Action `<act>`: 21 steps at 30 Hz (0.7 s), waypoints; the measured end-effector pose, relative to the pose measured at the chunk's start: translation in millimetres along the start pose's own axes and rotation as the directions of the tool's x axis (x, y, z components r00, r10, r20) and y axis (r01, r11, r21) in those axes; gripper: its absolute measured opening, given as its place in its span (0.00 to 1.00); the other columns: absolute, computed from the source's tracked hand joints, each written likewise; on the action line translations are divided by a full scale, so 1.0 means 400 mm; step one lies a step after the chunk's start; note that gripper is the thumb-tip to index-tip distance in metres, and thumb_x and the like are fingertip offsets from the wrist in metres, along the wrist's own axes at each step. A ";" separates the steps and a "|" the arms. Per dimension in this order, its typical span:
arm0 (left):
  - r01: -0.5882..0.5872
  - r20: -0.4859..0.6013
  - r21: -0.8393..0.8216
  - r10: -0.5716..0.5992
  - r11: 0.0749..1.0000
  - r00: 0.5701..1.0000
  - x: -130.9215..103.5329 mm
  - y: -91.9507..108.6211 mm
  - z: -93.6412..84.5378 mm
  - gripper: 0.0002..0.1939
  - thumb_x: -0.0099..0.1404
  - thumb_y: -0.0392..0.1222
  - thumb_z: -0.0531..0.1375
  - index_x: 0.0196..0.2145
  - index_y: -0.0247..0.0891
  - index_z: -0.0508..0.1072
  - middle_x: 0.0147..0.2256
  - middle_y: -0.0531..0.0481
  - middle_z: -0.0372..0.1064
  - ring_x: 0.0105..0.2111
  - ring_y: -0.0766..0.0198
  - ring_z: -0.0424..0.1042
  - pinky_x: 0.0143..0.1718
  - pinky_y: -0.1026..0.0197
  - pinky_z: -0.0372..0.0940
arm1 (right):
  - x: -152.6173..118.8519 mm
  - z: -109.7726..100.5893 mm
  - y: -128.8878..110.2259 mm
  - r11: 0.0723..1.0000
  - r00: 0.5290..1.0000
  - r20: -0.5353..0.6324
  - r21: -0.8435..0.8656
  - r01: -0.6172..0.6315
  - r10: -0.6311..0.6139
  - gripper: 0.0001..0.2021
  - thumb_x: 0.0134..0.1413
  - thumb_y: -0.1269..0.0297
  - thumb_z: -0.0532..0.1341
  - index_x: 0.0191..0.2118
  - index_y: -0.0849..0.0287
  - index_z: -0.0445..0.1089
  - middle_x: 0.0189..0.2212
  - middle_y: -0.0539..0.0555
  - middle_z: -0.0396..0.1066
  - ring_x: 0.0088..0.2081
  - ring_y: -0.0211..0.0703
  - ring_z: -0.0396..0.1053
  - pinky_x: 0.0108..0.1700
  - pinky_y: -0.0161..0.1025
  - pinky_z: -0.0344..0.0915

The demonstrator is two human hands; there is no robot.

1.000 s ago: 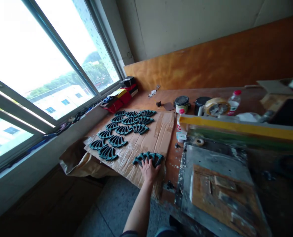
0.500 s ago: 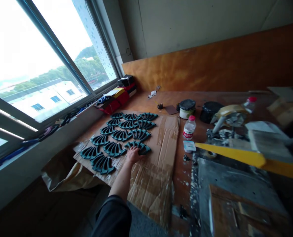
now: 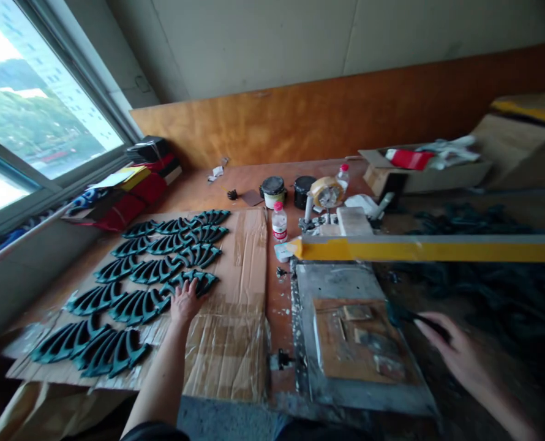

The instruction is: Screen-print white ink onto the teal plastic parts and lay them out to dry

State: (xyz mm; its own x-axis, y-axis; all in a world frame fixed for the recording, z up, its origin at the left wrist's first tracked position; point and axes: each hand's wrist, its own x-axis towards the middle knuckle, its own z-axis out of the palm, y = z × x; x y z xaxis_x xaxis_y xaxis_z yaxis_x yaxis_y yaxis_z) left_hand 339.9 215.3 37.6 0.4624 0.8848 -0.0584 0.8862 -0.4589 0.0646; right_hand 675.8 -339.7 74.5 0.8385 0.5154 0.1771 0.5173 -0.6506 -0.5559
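Rows of dark green, fan-shaped slatted pieces (image 3: 132, 306) lie on a flattened cardboard sheet (image 3: 242, 312). My left hand (image 3: 185, 301) rests on the nearest piece of the right column (image 3: 206, 283), its fingers spread over the piece's edge. On the right, my right hand (image 3: 451, 346) is closed around a dark green piece (image 3: 395, 313), which sticks out leftward over the edge of a grey metal plate (image 3: 341, 278). Motion blurs this piece, so its full shape cannot be made out. A heap of dark green pieces (image 3: 479, 275) lies beyond my right hand, in shadow.
A yellow-sided bar (image 3: 428, 249) crosses above the metal plate, near a tape roll (image 3: 326, 193). A bottle (image 3: 279, 223) and lidded tubs (image 3: 272, 191) stand behind the cardboard. An open box (image 3: 456, 174) is at back right, red folders (image 3: 120, 205) by the window.
My view has swung right, bringing my right hand, the piece in it and the dark heap into sight. My left hand stays on the same piece.
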 end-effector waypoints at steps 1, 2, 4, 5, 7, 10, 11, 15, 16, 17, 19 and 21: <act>0.000 -0.041 -0.060 -0.003 0.998 0.999 -0.017 0.030 -0.010 0.35 0.60 0.53 0.60 0.62 0.37 0.60 0.65 0.36 0.53 0.64 0.37 0.51 0.61 0.38 0.50 | -0.003 0.020 -0.006 0.996 0.997 0.036 0.057 0.062 -0.064 0.18 0.63 0.46 0.50 0.41 0.47 0.72 0.40 0.60 0.74 0.40 0.51 0.74 0.40 0.43 0.72; -0.014 -0.078 -0.152 0.002 0.988 0.997 -0.036 0.067 -0.023 0.32 0.60 0.50 0.60 0.60 0.35 0.63 0.64 0.35 0.55 0.64 0.40 0.52 0.62 0.40 0.50 | -0.002 0.044 -0.019 0.984 0.985 0.083 0.107 0.144 -0.153 0.17 0.63 0.48 0.50 0.45 0.48 0.72 0.41 0.58 0.74 0.42 0.50 0.73 0.44 0.44 0.72; -0.065 -0.131 -0.349 0.020 0.935 0.991 -0.082 0.161 -0.058 0.25 0.61 0.44 0.60 0.55 0.33 0.68 0.61 0.34 0.60 0.63 0.46 0.56 0.63 0.47 0.50 | 0.004 0.088 -0.058 0.932 0.919 0.172 0.140 0.334 -0.355 0.17 0.65 0.58 0.49 0.51 0.47 0.71 0.43 0.55 0.73 0.45 0.47 0.72 0.47 0.44 0.70; -0.093 -0.147 -0.408 0.035 0.908 0.989 -0.108 0.215 -0.081 0.22 0.61 0.43 0.59 0.53 0.34 0.70 0.59 0.35 0.63 0.61 0.50 0.59 0.63 0.51 0.52 | 0.007 0.104 -0.078 0.897 0.875 0.199 0.121 0.425 -0.441 0.18 0.65 0.63 0.48 0.52 0.47 0.72 0.42 0.55 0.72 0.44 0.46 0.71 0.47 0.43 0.70; -0.156 -0.171 -0.521 0.076 0.839 0.982 -0.162 0.334 -0.141 0.20 0.65 0.46 0.56 0.51 0.36 0.71 0.55 0.39 0.68 0.57 0.55 0.65 0.58 0.56 0.59 | 0.010 0.116 -0.106 0.817 0.787 0.242 0.046 0.575 -0.567 0.22 0.62 0.71 0.47 0.52 0.47 0.73 0.39 0.55 0.72 0.41 0.45 0.71 0.44 0.42 0.71; -0.274 -0.243 -0.844 0.127 0.461 0.962 -0.247 0.511 -0.263 0.24 0.67 0.57 0.52 0.50 0.36 0.70 0.43 0.42 0.76 0.45 0.59 0.74 0.47 0.58 0.68 | 0.016 0.102 -0.114 0.721 0.710 0.286 -0.086 0.687 -0.643 0.24 0.58 0.77 0.49 0.52 0.47 0.73 0.40 0.57 0.72 0.42 0.48 0.69 0.44 0.46 0.70; -0.294 -0.268 -0.914 0.128 0.280 0.955 -0.274 0.563 -0.307 0.26 0.67 0.60 0.51 0.48 0.35 0.71 0.37 0.45 0.76 0.39 0.61 0.75 0.43 0.58 0.69 | 0.019 0.098 -0.113 0.706 0.703 0.291 -0.115 0.699 -0.649 0.24 0.57 0.77 0.50 0.52 0.48 0.73 0.42 0.58 0.72 0.44 0.50 0.69 0.46 0.48 0.69; -0.344 -0.349 -0.937 0.093 -0.067 0.933 -0.355 0.698 -0.445 0.30 0.67 0.65 0.46 0.25 0.36 0.67 0.18 0.54 0.63 0.19 0.69 0.64 0.27 0.64 0.68 | 0.025 0.115 -0.133 0.671 0.654 0.293 -0.055 0.739 -0.697 0.20 0.62 0.69 0.54 0.57 0.52 0.68 0.57 0.60 0.65 0.58 0.54 0.62 0.56 0.55 0.62; -0.352 -0.357 -0.933 0.071 -0.072 0.931 -0.370 0.710 -0.461 0.30 0.66 0.65 0.46 0.23 0.37 0.66 0.17 0.55 0.60 0.18 0.70 0.62 0.25 0.65 0.66 | 0.022 0.126 -0.143 0.656 0.626 0.305 -0.007 0.755 -0.717 0.21 0.63 0.64 0.54 0.60 0.52 0.65 0.60 0.59 0.61 0.61 0.55 0.58 0.59 0.58 0.59; -0.350 -0.353 -0.935 0.045 -0.061 0.934 -0.386 0.714 -0.469 0.30 0.66 0.65 0.47 0.22 0.37 0.65 0.17 0.55 0.60 0.18 0.70 0.61 0.24 0.65 0.66 | 0.017 0.136 -0.151 0.634 0.586 0.329 0.052 0.772 -0.741 0.22 0.63 0.60 0.55 0.62 0.53 0.62 0.62 0.59 0.59 0.63 0.55 0.55 0.61 0.60 0.55; -0.317 -0.317 -0.948 0.018 -0.022 0.948 -0.421 0.697 -0.463 0.29 0.66 0.64 0.49 0.25 0.35 0.70 0.20 0.53 0.64 0.21 0.68 0.64 0.25 0.65 0.66 | 0.009 0.142 -0.152 0.612 0.529 0.366 0.165 0.773 -0.766 0.23 0.61 0.53 0.57 0.60 0.51 0.65 0.59 0.56 0.63 0.62 0.54 0.56 0.63 0.61 0.52; -0.235 -0.234 -0.972 0.045 0.015 0.971 -0.465 0.657 -0.431 0.30 0.66 0.65 0.48 0.33 0.35 0.75 0.26 0.50 0.71 0.26 0.65 0.69 0.28 0.63 0.67 | 0.016 0.122 -0.119 0.683 0.604 0.338 0.208 0.700 -0.721 0.18 0.58 0.48 0.59 0.50 0.48 0.73 0.51 0.52 0.72 0.58 0.52 0.63 0.61 0.56 0.57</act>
State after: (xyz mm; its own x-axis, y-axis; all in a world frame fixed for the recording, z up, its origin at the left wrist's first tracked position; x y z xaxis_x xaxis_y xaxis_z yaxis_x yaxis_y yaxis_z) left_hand 481.6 -55.9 237.3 0.4822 0.8576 0.1792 -0.1248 -0.1352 0.9829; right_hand 648.0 -278.2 62.6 0.0755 0.9694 0.2334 0.9049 0.0318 -0.4245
